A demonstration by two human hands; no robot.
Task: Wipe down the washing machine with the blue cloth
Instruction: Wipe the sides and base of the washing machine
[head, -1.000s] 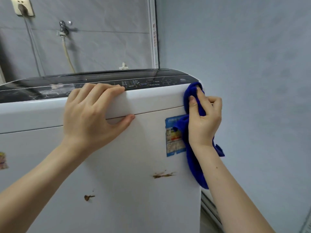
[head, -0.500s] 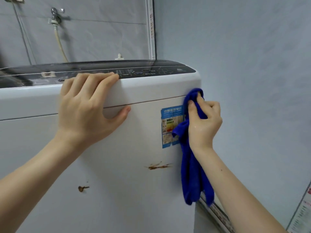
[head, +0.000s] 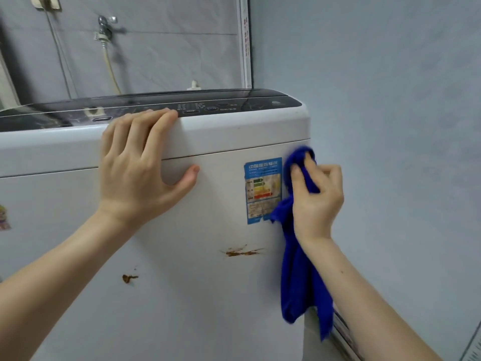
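A white top-loading washing machine point(head: 182, 295) with a dark control panel point(head: 208, 106) fills the head view. My left hand point(head: 140, 168) lies flat over its upper front rim, fingers spread, thumb below the seam. My right hand point(head: 316, 199) is closed on a blue cloth point(head: 299, 277) and presses it against the machine's right front edge, just below the seam and beside a blue energy label point(head: 263, 191). The cloth's loose end hangs down along the corner. Brown rust marks point(head: 243, 252) show on the front panel, with a smaller brown spot point(head: 128, 278) lower left.
A grey wall point(head: 390, 126) stands close on the right of the machine. Behind it are a tap point(head: 105, 26) with a hose, a wall socket point(head: 45, 1) with a cable, and a white corner trim point(head: 246, 43). A sticker point(head: 4, 217) sits at the far left.
My right hand has slid the blue cloth down the right front corner, from the top rim to below the seam beside the label. My left hand has stayed on the rim.
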